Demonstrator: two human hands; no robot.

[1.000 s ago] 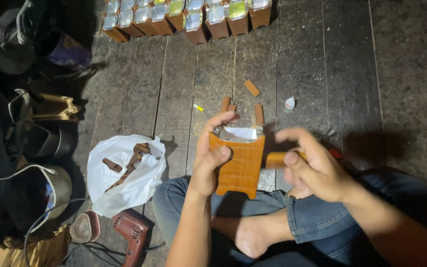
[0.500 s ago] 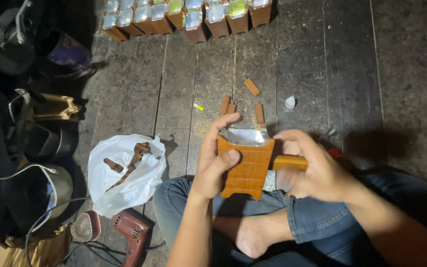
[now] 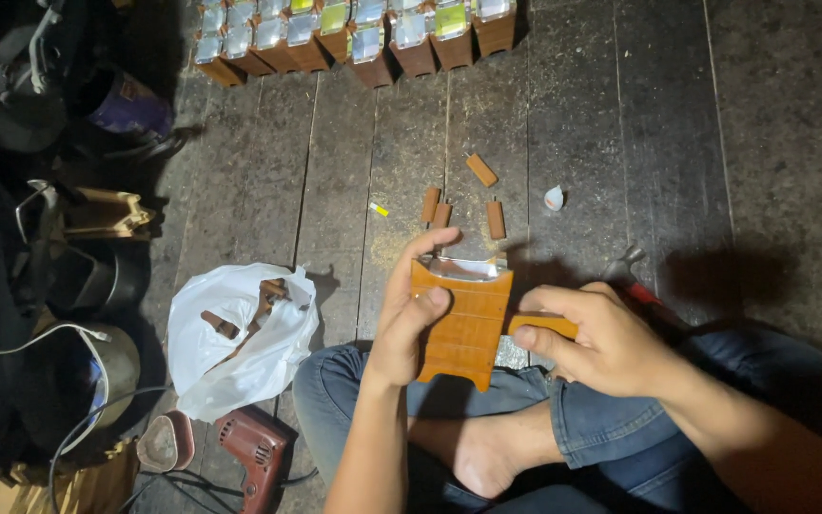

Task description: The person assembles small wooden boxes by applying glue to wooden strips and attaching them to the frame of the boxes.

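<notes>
While left hand [image 3: 409, 319] grips, wooden box [image 3: 459, 319] upright, shiny top apparently pointing away

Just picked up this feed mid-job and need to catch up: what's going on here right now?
A person sits cross-legged on a plank floor. The left hand holds a small ribbed orange wooden box, which has a shiny insert at its top. The right hand presses a short wooden peg against the box's right side. Four similar pegs lie loose on the floor ahead, with a row of finished boxes beyond. A white plastic bag holding wood pieces and a red power drill lie to the person's left.
</notes>
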